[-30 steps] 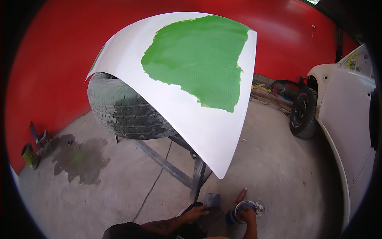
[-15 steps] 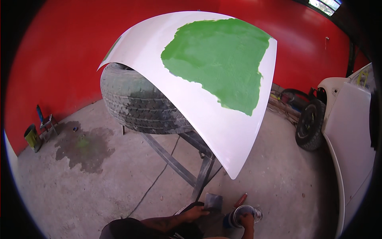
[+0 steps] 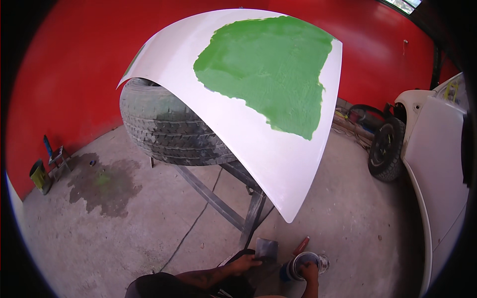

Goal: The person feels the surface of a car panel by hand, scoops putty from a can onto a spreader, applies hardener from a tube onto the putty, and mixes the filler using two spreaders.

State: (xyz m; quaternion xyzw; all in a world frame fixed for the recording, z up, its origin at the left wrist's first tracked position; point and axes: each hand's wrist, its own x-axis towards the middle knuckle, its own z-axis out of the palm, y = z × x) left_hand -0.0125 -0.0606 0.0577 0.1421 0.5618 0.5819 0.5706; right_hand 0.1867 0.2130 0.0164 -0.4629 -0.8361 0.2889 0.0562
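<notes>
At the lower edge my left hand (image 3: 245, 263) grips one side of a flat, dark grey square plate (image 3: 267, 249). My right hand (image 3: 309, 271) reaches over the mouth of a blue can (image 3: 285, 272), its fingers curled together inside the rim; whatever they hold is hidden. A round lid (image 3: 324, 263) lies just right of the can. Beyond it on the floor is a small red tube (image 3: 301, 246). Ahead of both hands stands a curved white car panel (image 3: 293, 174) bearing a large green filler patch (image 3: 268, 74).
The panel rests over a worn tyre (image 3: 169, 124) on a dark metal stand (image 3: 213, 196). At the right is a white car body (image 3: 437, 149) with its wheel (image 3: 386, 149). A bucket (image 3: 40, 177), a small stool (image 3: 60, 160) and a wet stain (image 3: 107, 186) are at the left, before a red wall (image 3: 74, 79).
The view has shifted slightly, so the panel and tyre appear a little further left and higher. My right hand stays at the can's mouth; my left hand keeps hold of the plate.
</notes>
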